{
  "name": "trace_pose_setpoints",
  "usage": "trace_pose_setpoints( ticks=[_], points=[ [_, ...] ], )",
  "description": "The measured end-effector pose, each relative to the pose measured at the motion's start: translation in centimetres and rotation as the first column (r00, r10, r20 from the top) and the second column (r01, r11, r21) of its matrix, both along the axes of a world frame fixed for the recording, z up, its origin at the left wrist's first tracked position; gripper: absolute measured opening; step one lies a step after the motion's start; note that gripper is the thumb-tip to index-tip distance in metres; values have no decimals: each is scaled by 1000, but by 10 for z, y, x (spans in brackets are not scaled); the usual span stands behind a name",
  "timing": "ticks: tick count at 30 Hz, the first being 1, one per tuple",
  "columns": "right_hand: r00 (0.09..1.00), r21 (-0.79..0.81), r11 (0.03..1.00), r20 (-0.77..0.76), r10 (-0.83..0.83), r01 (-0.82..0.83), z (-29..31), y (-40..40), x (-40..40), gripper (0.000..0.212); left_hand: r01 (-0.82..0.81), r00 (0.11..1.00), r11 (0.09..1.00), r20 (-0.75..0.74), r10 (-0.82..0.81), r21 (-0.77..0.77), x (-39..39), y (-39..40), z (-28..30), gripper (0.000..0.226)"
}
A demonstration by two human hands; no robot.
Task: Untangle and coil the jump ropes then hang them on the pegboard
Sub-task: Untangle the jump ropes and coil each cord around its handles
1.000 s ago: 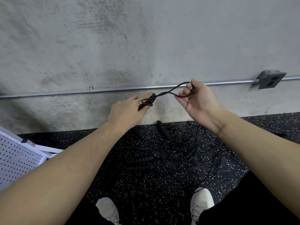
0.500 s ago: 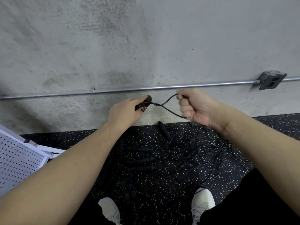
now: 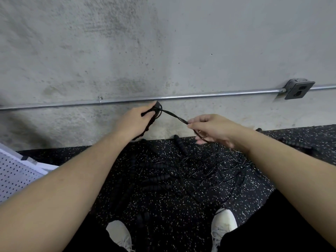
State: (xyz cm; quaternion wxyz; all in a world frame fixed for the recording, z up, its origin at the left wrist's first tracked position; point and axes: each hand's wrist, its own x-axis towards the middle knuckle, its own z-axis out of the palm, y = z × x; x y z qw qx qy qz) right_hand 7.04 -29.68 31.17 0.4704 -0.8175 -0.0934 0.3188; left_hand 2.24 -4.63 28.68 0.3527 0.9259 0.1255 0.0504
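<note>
Lying across the floor (image 3: 181,224) between the shoes: tangled ropes (image 3: 209,171) and handles (image 3: 156,177), blocking any low reach there. Running along the wall (image 3: 163,42) just behind the left hand (image 3: 132,122): a pipe (image 3: 218,96). Leaning at far left: a pegboard (image 3: 12,177). Remaining open: wall above pipe.

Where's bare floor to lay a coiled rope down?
Free: the strip of floor between the wall base and the pegboard, left of the left forearm. Crowded: the middle, where the tangled ropes and handles spread ahead of the shoes.
</note>
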Motion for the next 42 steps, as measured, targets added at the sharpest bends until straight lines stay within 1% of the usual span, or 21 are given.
trace_pose_setpoints(
  ticks=[3, 5, 7, 8, 10, 12, 13, 15, 16, 18, 20, 23, 25, 27, 29, 31, 33, 35, 38, 40, 42],
  points=[
    [998, -46, 999, 66, 10, -7, -8, -1, 8, 35, 34, 998, 998, 48, -32, -49, 3, -5, 0, 34],
    [987, -180, 981, 134, 92, -67, -11, 0, 9, 40, 68, 997, 994, 49, -64, -86, 6, -10, 0, 32],
    [946, -366, 921, 231, 225, -130, -10, 5, 8, 34, 83, 996, 991, 35, -80, -108, 5, -13, 0, 31],
    [926, -423, 897, 270, 263, -131, -8, 8, 7, 29, 86, 996, 989, 32, -83, -119, 5, -15, 0, 30],
    [897, -459, 881, 331, 293, -118, -9, 15, 6, 19, 90, 996, 985, 41, -85, -146, 6, -19, -1, 29],
    [884, -418, 901, 372, 283, -113, -13, 19, 7, 22, 96, 995, 980, 57, -87, -175, 6, -21, 1, 27],
    [888, -361, 925, 379, 260, -117, -16, 21, 6, 26, 102, 994, 976, 58, -93, -191, 6, -21, 2, 26],
    [930, -172, 976, 319, 184, -135, -17, 23, 6, 30, 109, 994, 963, 46, -101, -246, 5, -19, 1, 27],
    [951, -68, 985, 260, 169, -157, -16, 22, 5, 26, 107, 994, 946, 38, -101, -305, 5, -17, 0, 28],
    [965, 75, 973, 166, 204, -218, -13, 20, 3, 19, 73, 997, 854, 10, -79, -515, 2, -15, 0, 32],
    [962, 74, 971, 176, 210, -226, -10, 18, 0, 22, 15, 998, 690, -33, -57, -723, 0, -14, 6, 35],
    [962, 82, 977, 207, 176, -196, -4, 19, -2, 40, 11, 995, 494, -38, -90, -870, -3, -13, 14, 38],
    [964, 91, 976, 199, 179, -200, -3, 19, -2, 42, 45, 990, 436, -16, -137, -899, -3, -14, 17, 33],
    [959, 80, 972, 198, 204, -223, -2, 16, 0, 43, 57, 985, 448, -23, -170, -892, -5, -16, 21, 38],
    [957, 59, 973, 202, 206, -222, -1, 10, 3, 49, 58, 980, 484, -41, -192, -873, -6, -15, 23, 52],
    [960, 1, 982, 214, 183, -188, 2, 4, 4, 52, 79, 970, 521, -55, -237, -850, -8, -15, 25, 66],
    [956, -56, 987, 245, 161, -151, 2, -1, 7, 55, 93, 953, 550, -85, -291, -830, -11, -16, 27, 73],
    [956, -105, 986, 250, 155, -132, 1, -4, 11, 57, 107, 936, 580, -115, -332, -807, -12, -18, 26, 70],
    [961, -166, 978, 221, 164, -128, 0, -6, 16, 56, 134, 918, 593, -126, -376, -794, -13, -17, 25, 55],
    [971, -153, 976, 162, 178, -153, -2, -9, 19, 52, 135, 916, 599, -131, -379, -789, -13, -17, 27, 46],
    [976, -141, 971, 75, 204, -192, -2, -13, 21, 43, 207, 904, 667, -122, -411, -716, -13, -17, 30, 39]
  ],
)
